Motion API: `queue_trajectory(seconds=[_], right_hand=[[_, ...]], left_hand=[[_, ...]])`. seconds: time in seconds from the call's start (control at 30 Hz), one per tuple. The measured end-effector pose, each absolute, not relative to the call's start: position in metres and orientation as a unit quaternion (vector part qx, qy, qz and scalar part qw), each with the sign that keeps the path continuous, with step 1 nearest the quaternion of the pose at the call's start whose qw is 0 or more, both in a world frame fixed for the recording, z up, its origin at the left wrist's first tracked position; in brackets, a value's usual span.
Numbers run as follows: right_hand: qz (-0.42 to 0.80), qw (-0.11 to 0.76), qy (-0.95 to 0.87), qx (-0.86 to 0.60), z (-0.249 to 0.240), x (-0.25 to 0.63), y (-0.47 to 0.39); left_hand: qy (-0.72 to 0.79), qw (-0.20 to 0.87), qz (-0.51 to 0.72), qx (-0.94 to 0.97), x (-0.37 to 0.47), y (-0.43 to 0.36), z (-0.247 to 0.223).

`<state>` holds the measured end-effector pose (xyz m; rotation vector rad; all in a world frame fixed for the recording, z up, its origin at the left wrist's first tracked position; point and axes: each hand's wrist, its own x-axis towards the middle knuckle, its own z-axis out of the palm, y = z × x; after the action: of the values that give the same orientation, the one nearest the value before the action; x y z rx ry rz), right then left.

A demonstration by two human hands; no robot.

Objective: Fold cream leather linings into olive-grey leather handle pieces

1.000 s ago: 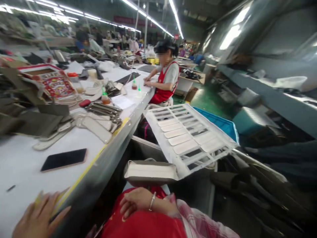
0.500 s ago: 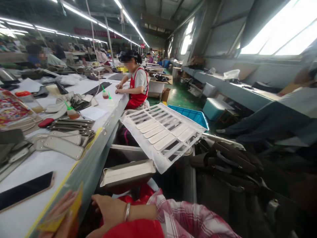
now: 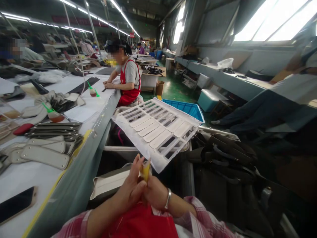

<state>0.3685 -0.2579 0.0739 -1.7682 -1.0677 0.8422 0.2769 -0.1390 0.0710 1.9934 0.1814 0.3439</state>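
My left hand (image 3: 132,185) and my right hand (image 3: 156,194) meet in front of my red apron, above my lap. Between their fingers is a small yellow piece (image 3: 145,171), thin and partly see-through; what it is I cannot make out. The left fingers point upward along one side of it, and the right fingers curl in against the other, partly hidden. Just behind the left wrist lies a dark bag-like piece with a pale panel (image 3: 111,182), partly covered by my forearm.
On the table (image 3: 61,195) at left lie a phone (image 3: 17,203), grey straps (image 3: 46,156), dark strips (image 3: 53,130) and a glue bottle (image 3: 55,115). A white slatted rack (image 3: 158,165) holds pale pieces ahead. Dark bags (image 3: 223,158) are at right. A co-worker (image 3: 130,77) sits at the table.
My left hand has come from over the table edge to the middle, bringing the yellow piece. My right hand has moved right and up and now meets it. The view has shifted slightly.
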Motion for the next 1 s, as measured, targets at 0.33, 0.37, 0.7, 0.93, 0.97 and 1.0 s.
queue_trajectory(seconds=[0.33,0.37,0.7,0.93,0.97,1.0], right_hand=[[0.614,0.257,-0.191,-0.721,0.040,0.491,-0.289],[0.620,0.214,-0.215,-0.724,0.036,0.494,-0.283],[0.338,0.003,-0.472,-0.814,0.014,0.505,-0.218],[0.205,-0.008,-0.480,-0.853,0.005,0.500,-0.197],[0.198,-0.010,-0.486,-0.851,0.005,0.499,-0.195],[0.199,-0.017,-0.495,-0.845,0.006,0.498,-0.193]], left_hand=[[0.004,0.513,-0.272,0.815,0.366,-0.030,0.025],[-0.013,0.517,-0.284,0.807,0.370,-0.032,0.019],[-0.040,0.633,-0.342,0.693,0.383,-0.025,-0.008],[0.107,0.835,-0.280,0.462,0.380,-0.034,-0.032],[0.118,0.843,-0.272,0.449,0.380,-0.034,-0.032],[0.117,0.847,-0.272,0.442,0.379,-0.034,-0.031]])
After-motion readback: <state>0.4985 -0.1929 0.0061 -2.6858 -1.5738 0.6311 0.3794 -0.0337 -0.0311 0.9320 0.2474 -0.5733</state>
